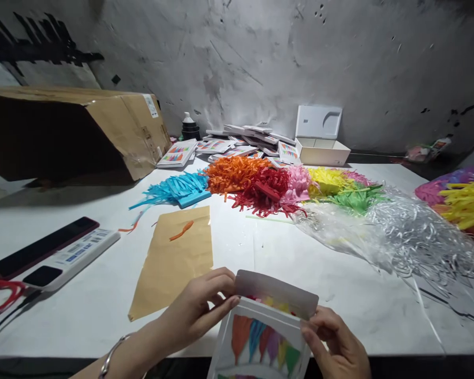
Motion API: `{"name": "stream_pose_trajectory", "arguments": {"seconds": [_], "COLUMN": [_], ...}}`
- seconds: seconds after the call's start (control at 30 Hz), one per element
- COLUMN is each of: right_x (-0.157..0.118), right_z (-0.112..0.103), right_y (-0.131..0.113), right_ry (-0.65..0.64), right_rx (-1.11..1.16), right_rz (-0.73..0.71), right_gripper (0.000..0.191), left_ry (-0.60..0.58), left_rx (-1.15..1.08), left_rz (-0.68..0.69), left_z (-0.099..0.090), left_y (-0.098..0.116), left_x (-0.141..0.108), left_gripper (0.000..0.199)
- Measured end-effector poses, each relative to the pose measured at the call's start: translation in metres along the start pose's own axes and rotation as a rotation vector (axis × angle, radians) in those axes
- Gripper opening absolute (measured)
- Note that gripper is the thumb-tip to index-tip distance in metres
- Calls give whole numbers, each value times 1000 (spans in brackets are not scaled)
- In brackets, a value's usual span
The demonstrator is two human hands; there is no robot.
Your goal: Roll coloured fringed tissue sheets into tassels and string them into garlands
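A white printed box with pictures of coloured tassels on its front is held at the table's front edge, its flap up. Red and yellow paper shows inside the opening. My left hand pinches the upper left corner by the flap, and a silver bracelet circles that wrist. Gripping the upper right corner between thumb and fingers is my right hand. The box's lower part runs out of the picture. Beyond my left hand lies a sheet of brown paper with a scrap of orange tissue on it.
Fringed tissue bundles in blue, orange, red and green line the table's middle. Silver tinsel spreads at right. Flat boxes pile near the wall. A carton and a power strip are at left.
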State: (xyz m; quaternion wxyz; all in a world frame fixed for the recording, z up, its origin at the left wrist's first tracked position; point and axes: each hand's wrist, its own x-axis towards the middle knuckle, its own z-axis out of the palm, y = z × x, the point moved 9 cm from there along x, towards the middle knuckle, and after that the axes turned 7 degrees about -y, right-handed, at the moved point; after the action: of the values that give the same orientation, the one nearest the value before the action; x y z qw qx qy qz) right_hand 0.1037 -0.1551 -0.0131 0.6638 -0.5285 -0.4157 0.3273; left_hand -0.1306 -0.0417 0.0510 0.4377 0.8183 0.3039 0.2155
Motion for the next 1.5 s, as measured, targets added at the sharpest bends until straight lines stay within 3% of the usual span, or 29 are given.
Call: {"name": "stream_pose_trajectory", "arguments": {"seconds": [0.1, 0.17, 0.23, 0.3, 0.4, 0.5, 0.6, 0.7, 0.83, 0.9, 0.97, 1.2, 1.27, 1.4, 1.5], "right_x": [9, 13, 15, 14, 15, 16, 16, 14, -5, -11, -12, -5, 3, 26, 29], "right_z": [3, 9, 24, 39, 39, 28, 28, 31, 40, 44, 48, 59, 63, 65, 63], "right_y": [0, 5, 9, 11, 8, 0, -11, -43, -81, -85, -85, -90, -90, -76, -77], "right_ry": [-3, -26, -152, -288, -275, -176, -233, -327, -405, -415, -466, -578, -664, -761, -723], "right_rx": [53, 144, 211, 243, 250, 260, 180, -119, -640, -843, -930, -919, -826, -566, -547], "right_rz": [79, 151, 223, 271, 228, 87, -74, -418, -981, -1137, -1196, -1207, -1092, -670, -618], "right_gripper": [29, 44, 51, 33, 26, 13, 14, 19, 26, 26, 29, 37, 35, 32, 37], "left_ry": [113, 165, 86, -21, 40, 139, 10, -163, -109, -95, -74, -10, 10, 1, -18], "left_rx": [-185, -336, -429, -438, -361, -271, -228, -185, -116, -122, -150, -171, -178, -202, -265], "left_rz": [-24, -51, -68, -35, 168, 366, 332, 258, 206, 209, 200, 213, 226, 211, 164], "left_z": [-2, 0, 12, 24, 21, 13, 17, 23, 19, 21, 23, 22, 21, 24, 29], "left_y": [-5, -12, -13, -8, 10, 27, 32, 38, 40, 39, 34, 25, 25, 21, 15], "left_x": [1, 3, 9, 14, 13, 5, 6, 7, 8, 9, 10, 13, 13, 11, 9], "left_gripper": [12, 21, 30, 19, 20, 23, 20, 22, 8, 12, 16, 19, 18, 17, 24]}}
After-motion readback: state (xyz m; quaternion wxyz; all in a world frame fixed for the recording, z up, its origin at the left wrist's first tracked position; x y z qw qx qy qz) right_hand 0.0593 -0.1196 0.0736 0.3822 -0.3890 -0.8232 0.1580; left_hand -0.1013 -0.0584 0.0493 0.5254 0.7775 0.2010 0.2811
